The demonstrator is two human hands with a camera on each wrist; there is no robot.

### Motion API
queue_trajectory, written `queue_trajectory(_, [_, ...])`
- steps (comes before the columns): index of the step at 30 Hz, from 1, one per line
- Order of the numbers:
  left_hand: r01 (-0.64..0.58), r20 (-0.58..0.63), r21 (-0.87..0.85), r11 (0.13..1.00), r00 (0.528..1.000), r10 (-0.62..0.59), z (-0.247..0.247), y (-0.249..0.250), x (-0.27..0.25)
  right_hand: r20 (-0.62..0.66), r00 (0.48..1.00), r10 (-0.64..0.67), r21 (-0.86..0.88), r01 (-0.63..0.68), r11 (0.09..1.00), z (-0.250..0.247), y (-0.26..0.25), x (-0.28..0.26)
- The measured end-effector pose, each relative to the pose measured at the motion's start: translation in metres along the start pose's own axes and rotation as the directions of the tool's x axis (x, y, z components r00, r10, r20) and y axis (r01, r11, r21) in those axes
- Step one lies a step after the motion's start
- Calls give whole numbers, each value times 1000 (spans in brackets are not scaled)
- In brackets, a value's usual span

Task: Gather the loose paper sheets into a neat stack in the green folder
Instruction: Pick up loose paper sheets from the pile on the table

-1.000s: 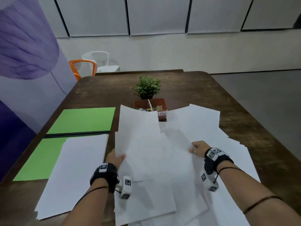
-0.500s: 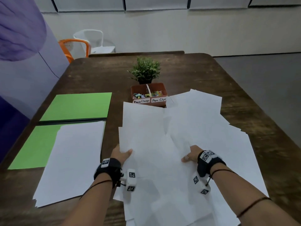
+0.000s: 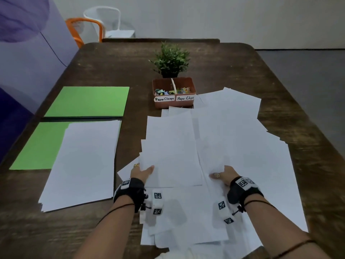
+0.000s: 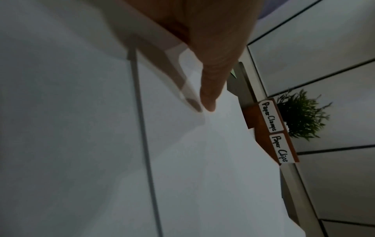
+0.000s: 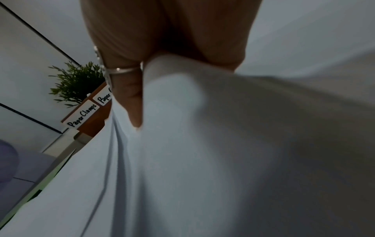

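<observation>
Left hand [image 3: 141, 171] pinches the near edge of a sheet bundle [image 3: 171, 150]; right hand [image 3: 225, 174] grips the loose sheets [image 3: 242, 146] beside it. At nine o'clock, the green folder [image 3: 37, 146] carries a stack [image 3: 84, 161], with bare tabletop [image 3: 128, 146] between.

Bare table [image 3: 233, 71] lies beyond the clip box [image 3: 174, 100] and plant [image 3: 170, 59].

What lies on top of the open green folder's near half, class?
A neat stack of white sheets covers most of the near half of the green folder, overhanging its front edge. Whatever lies beneath the stack is hidden.
</observation>
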State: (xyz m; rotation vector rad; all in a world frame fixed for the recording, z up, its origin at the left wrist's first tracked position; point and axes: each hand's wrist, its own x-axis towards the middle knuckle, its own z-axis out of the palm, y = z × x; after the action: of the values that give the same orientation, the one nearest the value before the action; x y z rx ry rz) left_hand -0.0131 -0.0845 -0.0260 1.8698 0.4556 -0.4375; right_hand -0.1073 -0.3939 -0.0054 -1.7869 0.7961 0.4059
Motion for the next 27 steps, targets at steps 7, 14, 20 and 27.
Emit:
queue_trajectory(7, [-56,159,196,979,987,24,-14,-5,-7,128,992,21,-123,-5,992,-17,1,-6])
queue_trajectory(14, [-129,244,247,960,968,67,-27,4,-5,46,998,-39,-262,50,964,-31,-13,-8])
queue_trajectory(20, [-101,321,144,984,946,50,-46,14,0,87,996,3,-410,34,911,-43,-21,-12])
queue_trajectory(27, [30,322,60,998,946,-48,-18,7,-18,123,989,85,-332,-40,943,-5,-13,-19])
